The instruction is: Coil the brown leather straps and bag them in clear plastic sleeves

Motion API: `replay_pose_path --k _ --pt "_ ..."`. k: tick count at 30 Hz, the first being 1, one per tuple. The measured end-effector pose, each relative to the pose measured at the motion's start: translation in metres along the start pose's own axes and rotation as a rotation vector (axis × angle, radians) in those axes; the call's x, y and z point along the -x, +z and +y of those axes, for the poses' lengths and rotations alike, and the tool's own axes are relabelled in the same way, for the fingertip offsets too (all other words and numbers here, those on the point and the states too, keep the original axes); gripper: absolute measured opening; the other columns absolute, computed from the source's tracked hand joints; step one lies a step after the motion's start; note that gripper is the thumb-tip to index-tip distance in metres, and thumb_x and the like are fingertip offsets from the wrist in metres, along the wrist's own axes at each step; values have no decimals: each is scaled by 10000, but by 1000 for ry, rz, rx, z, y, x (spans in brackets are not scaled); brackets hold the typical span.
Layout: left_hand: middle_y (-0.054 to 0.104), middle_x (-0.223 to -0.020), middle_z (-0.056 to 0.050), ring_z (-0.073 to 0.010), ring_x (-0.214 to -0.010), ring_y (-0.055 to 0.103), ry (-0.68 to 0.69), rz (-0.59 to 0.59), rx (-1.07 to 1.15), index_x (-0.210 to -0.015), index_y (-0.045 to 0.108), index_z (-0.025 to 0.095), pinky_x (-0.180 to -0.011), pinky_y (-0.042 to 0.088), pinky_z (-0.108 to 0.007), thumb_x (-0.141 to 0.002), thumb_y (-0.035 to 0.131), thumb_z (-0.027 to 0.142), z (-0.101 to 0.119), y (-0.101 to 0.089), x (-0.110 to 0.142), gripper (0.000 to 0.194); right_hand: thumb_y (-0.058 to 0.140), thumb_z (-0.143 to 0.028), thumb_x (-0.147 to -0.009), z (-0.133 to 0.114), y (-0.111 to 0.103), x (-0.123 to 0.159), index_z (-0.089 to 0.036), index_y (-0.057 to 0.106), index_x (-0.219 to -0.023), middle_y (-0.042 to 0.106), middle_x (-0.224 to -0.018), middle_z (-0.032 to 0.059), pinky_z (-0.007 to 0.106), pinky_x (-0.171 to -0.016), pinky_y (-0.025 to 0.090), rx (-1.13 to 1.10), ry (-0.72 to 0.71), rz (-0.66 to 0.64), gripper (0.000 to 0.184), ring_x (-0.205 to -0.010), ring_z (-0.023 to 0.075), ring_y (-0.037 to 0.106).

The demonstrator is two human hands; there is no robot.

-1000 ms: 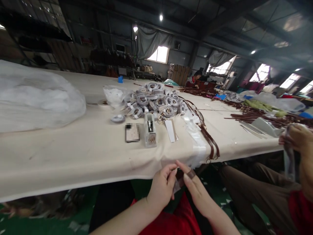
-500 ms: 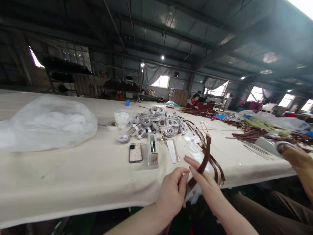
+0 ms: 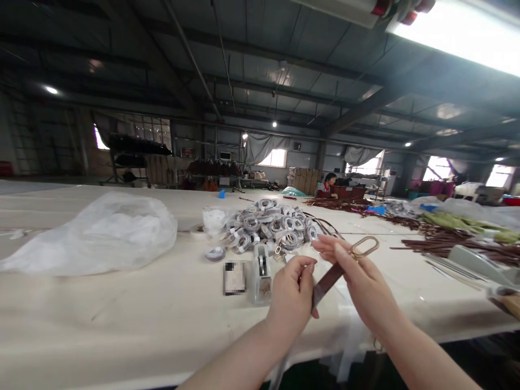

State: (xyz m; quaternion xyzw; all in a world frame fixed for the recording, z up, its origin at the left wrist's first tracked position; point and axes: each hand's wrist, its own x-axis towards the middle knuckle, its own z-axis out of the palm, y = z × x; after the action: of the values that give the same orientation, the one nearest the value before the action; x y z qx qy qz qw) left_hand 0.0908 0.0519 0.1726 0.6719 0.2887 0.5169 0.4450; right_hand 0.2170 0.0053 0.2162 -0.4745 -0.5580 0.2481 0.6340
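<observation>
A brown leather strap (image 3: 328, 284) slants between my hands above the table's front edge. My left hand (image 3: 289, 295) is closed around its lower end, thumb and fingers pinching it. Thumb on the strap and other fingers stretched out, my right hand (image 3: 368, 281) holds the upper part. Beyond that thumb a gold metal clasp (image 3: 365, 247) sticks out. Some clear plastic film hangs below the hands. Just left of my left hand stand a tape dispenser (image 3: 262, 273) and a dark-edged flat item (image 3: 234, 278), blurred out.
Behind the hands lies a heap of coiled grey straps (image 3: 272, 222). A large translucent plastic bag (image 3: 117, 233) rests on the left, a tape roll (image 3: 199, 232) near the heap. Brown straps (image 3: 439, 244) are piled at right. A person (image 3: 326, 187) sits at the far end.
My right hand has moved up the strap to just below its clasp; the strap's upper end no longer stands high above it. My view has tilted up and shifted left.
</observation>
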Motion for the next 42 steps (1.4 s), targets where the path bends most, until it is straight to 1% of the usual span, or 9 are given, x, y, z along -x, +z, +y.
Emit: replay_pose_path --k 4,8,16,20,23,29,33,37,42 --pt "564 -548 63 -101 -352 587 27 -5 11 -992 609 206 -330 338 -147 -964 440 378 13 4 -2 243 465 -610 -927 -10 -1 -7 -171 741 -1040 756 -932 98 336 -673 584 -42 47 -30 531 -762 228 709" --pt "599 -599 37 -109 -370 596 15 -4 79 -939 607 194 -321 361 -155 -959 443 424 25 8 -10 283 449 -612 -922 -17 13 -1 -133 666 -1224 604 -608 -10 257 -373 441 -29 89 -159 607 -380 120 497" --pt "546 -509 68 -44 -288 389 -298 -64 470 -864 599 165 -295 265 -151 -828 639 477 -9 12 7 317 582 -595 -878 53 14 34 -239 556 -1346 592 -677 -33 322 -672 546 -151 181 -226 588 -581 153 581" --pt "577 -533 52 -40 -325 412 -588 -348 631 -866 648 147 -323 228 -159 -685 785 487 -29 -4 39 409 738 -597 -742 107 18 89 -201 750 -870 682 -778 38 356 -771 543 -211 353 -587 416 -763 216 643" --pt "548 -502 53 -42 -361 410 -738 -546 585 -839 688 135 -364 245 -164 -680 808 477 -47 -24 61 396 585 -561 -886 131 26 126 -192 758 -795 692 -697 35 326 -698 542 -112 448 -799 417 -673 200 644" --pt "694 -1109 -115 -217 -1025 651 -881 -372 691 -1070 679 148 -894 466 -308 -756 730 587 -122 -54 108 542 504 -316 -950 161 12 146 -209 732 -951 706 -771 34 308 -692 518 309 351 -610 252 -696 201 645" --pt "722 -809 -95 -216 -689 698 -1129 -734 819 -1102 652 123 -755 485 -348 -855 430 756 -157 -56 138 715 509 -281 -945 181 -7 144 -250 714 -1092 733 -1025 80 362 -815 542 482 285 -663 254 -889 252 693" --pt "607 -530 -10 -132 -361 498 -1168 -945 759 -894 686 130 -494 418 -273 -828 492 752 -162 -59 144 655 486 -228 -939 194 -17 142 -265 705 -1137 731 -1036 88 377 -799 554 587 275 -712 298 -865 259 703" --pt "282 -388 119 -48 -308 164 -1152 -705 897 -704 608 157 -374 299 -186 -861 607 606 -159 -66 126 476 570 -293 -905 205 -9 158 -237 703 -1090 748 -972 65 364 -801 543 355 477 -674 235 -868 266 698"
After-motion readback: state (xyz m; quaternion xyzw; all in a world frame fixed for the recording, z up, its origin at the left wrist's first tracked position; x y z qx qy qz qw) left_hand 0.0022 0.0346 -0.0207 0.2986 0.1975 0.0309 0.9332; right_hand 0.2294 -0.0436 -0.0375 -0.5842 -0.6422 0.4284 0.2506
